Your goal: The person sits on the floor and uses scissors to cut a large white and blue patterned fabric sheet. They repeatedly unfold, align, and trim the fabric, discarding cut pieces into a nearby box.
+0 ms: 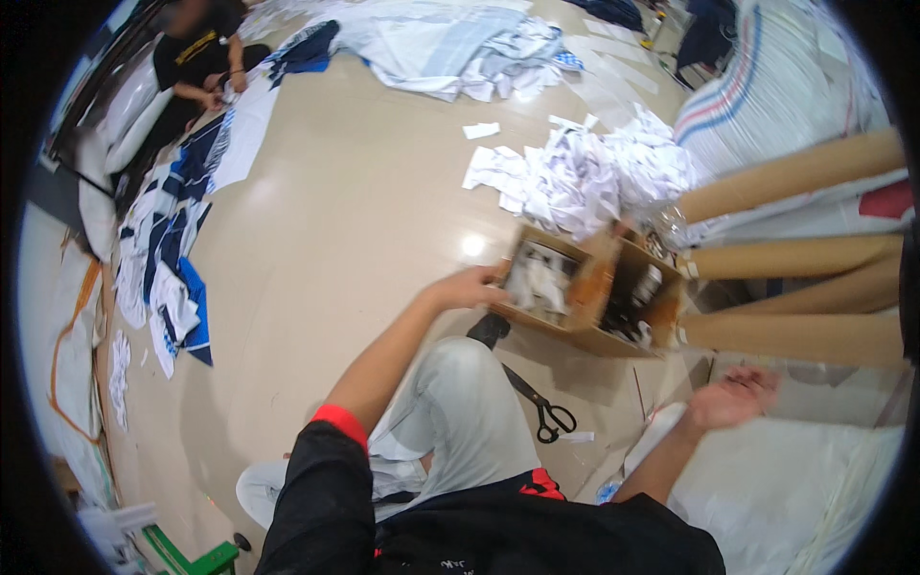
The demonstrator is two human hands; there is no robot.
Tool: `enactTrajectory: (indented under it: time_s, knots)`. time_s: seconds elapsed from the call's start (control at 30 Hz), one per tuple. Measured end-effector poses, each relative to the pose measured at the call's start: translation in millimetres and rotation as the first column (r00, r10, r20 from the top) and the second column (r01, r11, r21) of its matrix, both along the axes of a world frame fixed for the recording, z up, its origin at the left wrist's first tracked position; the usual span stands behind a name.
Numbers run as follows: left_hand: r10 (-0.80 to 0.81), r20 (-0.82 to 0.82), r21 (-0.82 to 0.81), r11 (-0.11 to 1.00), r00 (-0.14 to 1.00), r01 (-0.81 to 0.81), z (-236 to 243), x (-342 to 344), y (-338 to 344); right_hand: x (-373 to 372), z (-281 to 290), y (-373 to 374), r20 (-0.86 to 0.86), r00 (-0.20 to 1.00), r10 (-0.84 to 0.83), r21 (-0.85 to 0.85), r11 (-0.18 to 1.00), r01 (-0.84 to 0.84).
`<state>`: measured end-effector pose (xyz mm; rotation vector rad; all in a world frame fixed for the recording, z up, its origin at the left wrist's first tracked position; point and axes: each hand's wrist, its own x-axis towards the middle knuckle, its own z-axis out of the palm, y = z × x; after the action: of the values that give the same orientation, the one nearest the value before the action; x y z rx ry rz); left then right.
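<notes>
My left hand (470, 287) grips the left side of an open cardboard box (592, 337), its fingers at the rim. The box has two compartments. White crumpled pieces (541, 283) lie in the left compartment; dark items and a small white-and-dark object (648, 286) sit in the right one, too blurred to name. To the right, my right hand (733, 398) is held palm up over white plastic sheeting, its fingers loosely curled with nothing visible in them. Black-handled scissors (553, 419) lie on the floor by my bent knee, their blades partly hidden.
Beyond the box is a heap of white fabric scraps (585, 172). Cardboard tubes (795, 259) and a large striped sack (757, 105) crowd the right. Blue and white cloth pieces (177, 249) line the left, where another person (201, 57) sits handling cloth. Larger cloths (431, 43) spread far off.
</notes>
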<state>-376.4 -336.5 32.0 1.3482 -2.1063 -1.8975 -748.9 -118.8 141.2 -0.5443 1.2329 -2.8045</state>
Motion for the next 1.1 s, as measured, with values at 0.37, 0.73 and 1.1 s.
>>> enactTrajectory:
  time_s: [0.37,0.73,1.1]
  knots:
    - [0.470,0.350,-0.579,0.789,0.811,-0.207,-55.9,114.3,7.6,255.6,-74.7,-277.4,-0.175,0.230,0.957,0.842,0.267,-0.470]
    - [0.840,0.441,-0.735,0.540,0.317,-0.410,-89.4,209.6,48.8,343.0,-211.9,-639.4,-0.411,-0.306,0.859,0.506,0.494,0.707]
    - [0.786,0.483,-0.693,0.612,0.385,-0.380,-95.8,215.9,43.0,350.6,-230.8,-691.8,-0.452,0.016,0.892,0.757,0.374,0.536]
